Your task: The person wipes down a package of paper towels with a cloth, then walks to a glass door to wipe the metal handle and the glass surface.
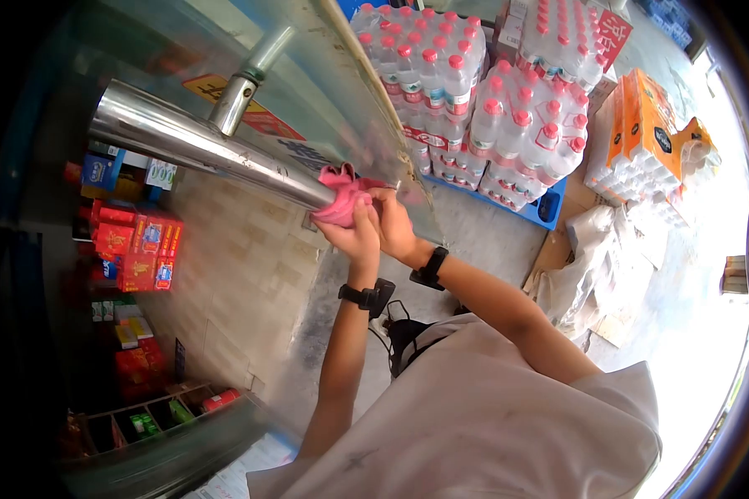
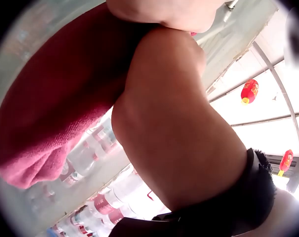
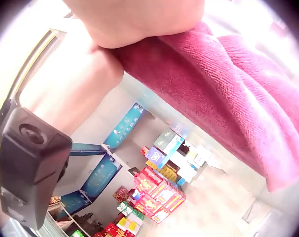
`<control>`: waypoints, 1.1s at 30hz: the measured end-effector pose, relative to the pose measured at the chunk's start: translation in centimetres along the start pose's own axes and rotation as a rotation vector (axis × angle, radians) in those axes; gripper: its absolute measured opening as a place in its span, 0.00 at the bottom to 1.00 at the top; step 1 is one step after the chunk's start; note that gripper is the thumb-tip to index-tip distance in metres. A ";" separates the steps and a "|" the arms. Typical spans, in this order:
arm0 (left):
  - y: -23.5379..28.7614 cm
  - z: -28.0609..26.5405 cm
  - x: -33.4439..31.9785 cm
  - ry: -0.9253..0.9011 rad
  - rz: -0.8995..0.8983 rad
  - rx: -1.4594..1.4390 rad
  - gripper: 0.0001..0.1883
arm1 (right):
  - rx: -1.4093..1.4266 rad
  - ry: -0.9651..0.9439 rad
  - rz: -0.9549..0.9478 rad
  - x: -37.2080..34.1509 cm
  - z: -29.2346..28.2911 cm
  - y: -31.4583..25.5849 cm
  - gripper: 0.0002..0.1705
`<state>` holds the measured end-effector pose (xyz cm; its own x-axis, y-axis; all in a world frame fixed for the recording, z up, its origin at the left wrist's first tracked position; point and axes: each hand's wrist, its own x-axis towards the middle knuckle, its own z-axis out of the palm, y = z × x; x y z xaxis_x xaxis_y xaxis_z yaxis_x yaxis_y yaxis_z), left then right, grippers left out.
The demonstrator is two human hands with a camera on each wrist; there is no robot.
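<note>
A pink cloth [image 1: 339, 200] is bunched around the lower end of a thick, shiny metal door handle [image 1: 195, 145]. My left hand [image 1: 354, 239] grips the cloth from the near side, thumb up. Close beside it, my right hand [image 1: 396, 226] holds the cloth too, its fingers curled in toward the left thumb. In the left wrist view the cloth [image 2: 55, 108] hangs as a dark, soft fold next to the right forearm. A ribbed towel texture shows on the cloth [image 3: 228, 89] in the right wrist view. The handle's end is hidden under the cloth.
The handle is mounted on a glass door [image 1: 316, 75]. Beyond it, shrink-wrapped water bottles [image 1: 520, 125] stand on a blue pallet [image 1: 549, 204], near orange packs [image 1: 641, 133] and a plastic bag [image 1: 587, 266]. Red boxes [image 1: 137, 245] are stacked indoors at left.
</note>
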<state>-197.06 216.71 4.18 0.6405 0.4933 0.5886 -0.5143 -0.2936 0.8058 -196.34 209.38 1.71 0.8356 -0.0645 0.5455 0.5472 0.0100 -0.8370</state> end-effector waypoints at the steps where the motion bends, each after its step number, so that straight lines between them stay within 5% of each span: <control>1: 0.2 0.1 -0.4 -0.017 0.002 0.000 0.34 | -0.022 -0.005 -0.004 -0.3 -0.2 0.3 0.16; 3: 0.7 0.1 -1.1 -0.042 -0.123 -0.054 0.33 | -0.053 -0.009 0.020 -0.9 -0.5 0.7 0.16; 4: 0.2 0.0 -0.9 -0.045 0.060 0.096 0.33 | -0.084 -0.030 0.043 -1.2 -0.6 0.8 0.15; 7: -0.9 -0.9 -1.1 -0.132 0.135 0.139 0.36 | -0.120 0.025 0.089 -2.3 -0.1 0.9 0.14; 17: -0.1 -3.9 -0.1 -0.370 0.003 0.079 0.24 | -0.193 0.242 0.108 -3.6 1.9 -0.4 0.16; 22: 1.4 -4.8 1.8 -0.499 -0.070 -0.033 0.22 | -0.053 0.262 0.341 -2.6 2.0 -3.6 0.15; 27: 4.2 -4.8 5.0 -0.369 0.013 -0.033 0.24 | -0.132 0.329 -0.100 1.9 1.5 -11.6 0.14; 33: 12.4 -1.7 11.4 -0.314 0.139 -0.319 0.22 | 0.005 0.419 -0.362 7.8 2.8 -18.7 0.14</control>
<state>-197.05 220.10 20.76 0.6693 0.1810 0.7206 -0.7258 -0.0483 0.6862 -199.93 211.52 21.70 0.5040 -0.4558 0.7337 0.7968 -0.0823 -0.5985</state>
